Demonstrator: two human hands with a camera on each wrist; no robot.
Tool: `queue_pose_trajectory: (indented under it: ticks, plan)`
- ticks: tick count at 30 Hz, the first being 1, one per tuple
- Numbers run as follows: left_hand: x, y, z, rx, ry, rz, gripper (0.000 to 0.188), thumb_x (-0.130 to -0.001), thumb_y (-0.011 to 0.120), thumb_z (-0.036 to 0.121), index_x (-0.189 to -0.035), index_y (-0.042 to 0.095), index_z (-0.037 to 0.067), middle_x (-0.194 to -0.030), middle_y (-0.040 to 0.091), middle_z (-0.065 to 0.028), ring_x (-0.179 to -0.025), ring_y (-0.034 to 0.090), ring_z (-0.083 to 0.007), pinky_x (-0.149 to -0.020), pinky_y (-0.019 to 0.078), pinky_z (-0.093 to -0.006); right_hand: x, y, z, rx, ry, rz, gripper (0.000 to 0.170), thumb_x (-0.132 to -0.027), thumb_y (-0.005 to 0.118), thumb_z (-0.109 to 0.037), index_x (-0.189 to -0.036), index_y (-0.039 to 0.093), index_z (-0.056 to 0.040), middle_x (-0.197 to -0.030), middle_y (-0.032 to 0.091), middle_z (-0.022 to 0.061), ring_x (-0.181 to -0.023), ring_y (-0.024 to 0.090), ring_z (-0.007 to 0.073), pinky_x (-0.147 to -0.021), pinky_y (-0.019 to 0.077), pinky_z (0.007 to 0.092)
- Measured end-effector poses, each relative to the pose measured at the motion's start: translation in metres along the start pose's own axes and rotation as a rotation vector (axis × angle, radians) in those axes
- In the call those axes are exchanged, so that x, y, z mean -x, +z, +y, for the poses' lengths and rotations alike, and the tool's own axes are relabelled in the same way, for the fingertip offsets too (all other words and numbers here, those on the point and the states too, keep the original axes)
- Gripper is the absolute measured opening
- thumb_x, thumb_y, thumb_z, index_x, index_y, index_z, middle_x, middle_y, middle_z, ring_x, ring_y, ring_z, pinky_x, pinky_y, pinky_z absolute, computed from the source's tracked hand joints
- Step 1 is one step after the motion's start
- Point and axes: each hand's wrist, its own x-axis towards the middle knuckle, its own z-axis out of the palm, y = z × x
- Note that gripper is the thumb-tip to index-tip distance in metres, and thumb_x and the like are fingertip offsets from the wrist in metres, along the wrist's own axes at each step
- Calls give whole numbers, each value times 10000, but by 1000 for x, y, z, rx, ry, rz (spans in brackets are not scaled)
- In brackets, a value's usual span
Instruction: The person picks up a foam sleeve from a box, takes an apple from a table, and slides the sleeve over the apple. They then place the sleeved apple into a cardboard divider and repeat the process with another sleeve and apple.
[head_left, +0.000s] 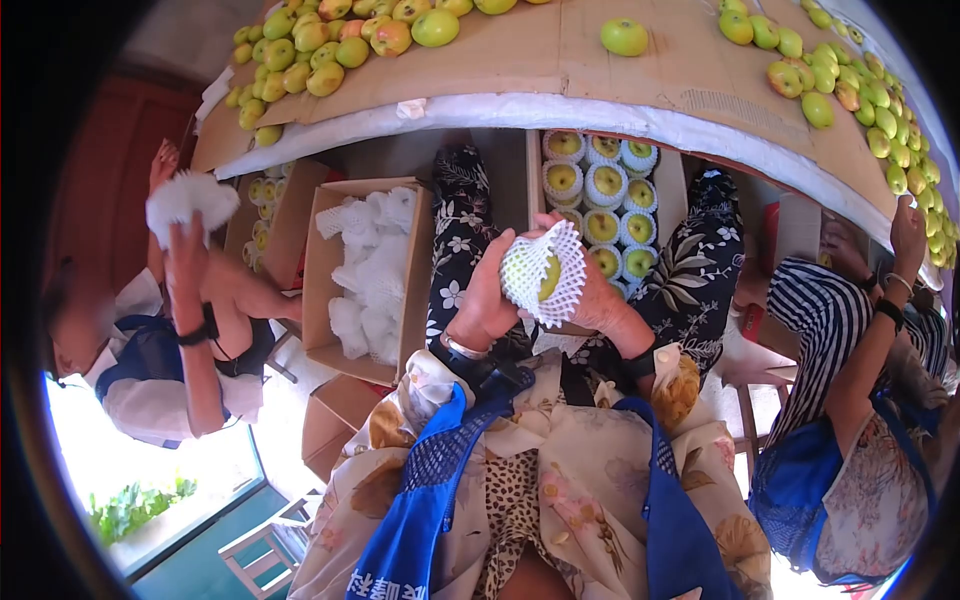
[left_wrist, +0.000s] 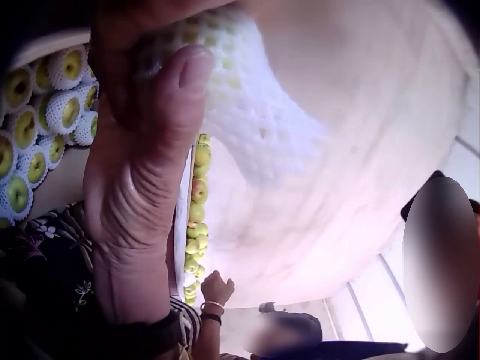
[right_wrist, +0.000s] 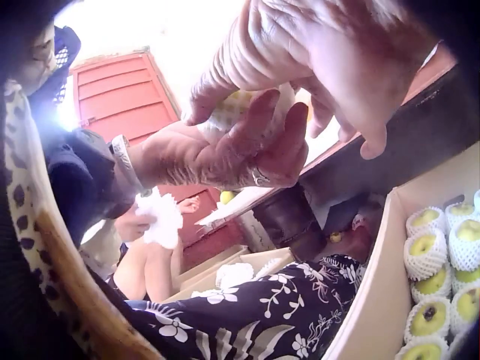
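Observation:
In the head view, a green apple (head_left: 540, 275) sits in a white foam net (head_left: 563, 272) whose loose end flares out on the right. My left hand (head_left: 482, 295) grips the netted apple from the left side. The left wrist view shows the left thumb (left_wrist: 184, 97) lying along the net. My right hand (head_left: 600, 300) is behind and to the right of the apple, partly hidden by the net. In the right wrist view, the right hand (right_wrist: 315, 52) arches over the apple, one digit pressed on the net and other fingers bent beyond it.
Before me stands a carton of netted apples (head_left: 604, 190); left of it, a carton (head_left: 418, 290) holds white foam nets (head_left: 370, 270). Loose apples (head_left: 310, 50) lie on the cardboard-covered table (head_left: 540, 70). People sit on both sides, the left one holding white foam (head_left: 192, 200).

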Motion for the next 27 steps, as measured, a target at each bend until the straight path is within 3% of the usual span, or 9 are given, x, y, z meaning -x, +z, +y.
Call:
queue_pose_trajectory:
  ticks: [2,6,8,12,15,17,21,24,27]
  plan:
    - [4,8,-1,28,34,-64,385,-933,368,340,-1082,555,38,-1060,609,-89,-955,587,-202,-863,453,-346,-1,-5,-4,131,-46,-46,846,-527,844,-255,-1234,425,-57,-1228,448,85,-1244,329,246,-1047,258,354]
    - [-5,-6,-5,14,88,-115,384,-933,378,353,-1082,551,44,-1059,605,-86,-953,585,-199,-871,449,-346,-2,-3,-3,35,26,-68,862,-530,845,-261,-1241,410,-42,-1247,436,99,-1239,341,245,-1045,259,353]
    - [-5,-7,-7,78,126,-38,375,-933,387,351,-1092,537,46,-1061,598,-79,-963,579,-195,-871,448,-340,-1,-4,-15,-263,50,60,755,-565,797,-295,-1196,458,-56,-1206,474,105,-1189,388,285,-1029,274,354]
    - [-3,-5,-6,93,67,-67,367,-933,392,347,-1113,517,53,-1068,588,-74,-985,568,-192,-869,448,-337,1,-2,-11,-133,-55,60,833,-562,834,-241,-1237,401,-16,-1248,446,111,-1171,420,211,-1006,315,336]
    - [-8,-13,-11,132,50,-48,379,-932,388,355,-1135,500,55,-1088,579,-77,-997,563,-192,-872,446,-334,1,4,-12,-364,125,57,849,-553,832,-330,-1227,422,-17,-1223,480,137,-1153,458,273,-984,339,339]
    - [-8,-12,-11,138,64,-120,392,-932,382,360,-1149,495,53,-1098,578,-81,-996,565,-196,-874,448,-329,6,11,2,-100,15,163,826,-562,825,-315,-1222,430,-14,-1190,504,143,-1107,494,283,-957,368,340]
    - [1,3,-2,208,-12,-79,398,-932,371,355,-1157,494,50,-1106,576,-84,-993,567,-197,-876,449,-325,4,11,6,-68,-12,130,791,-573,817,-297,-1210,444,-15,-1182,510,140,-1111,482,287,-963,361,351]
    - [-9,-18,-8,161,-4,-184,393,-932,361,342,-1152,498,47,-1100,579,-85,-993,569,-208,-880,448,-342,7,13,12,-10,-14,132,745,-562,837,-258,-1175,471,-44,-1197,483,116,-1157,442,222,-988,331,325]
    - [-10,-18,-9,144,24,-129,393,-931,354,337,-1149,503,45,-1085,587,-84,-987,574,-212,-876,451,-350,5,10,7,63,-32,75,840,-543,845,-280,-1230,423,-44,-1225,462,112,-1191,412,215,-1002,315,324]
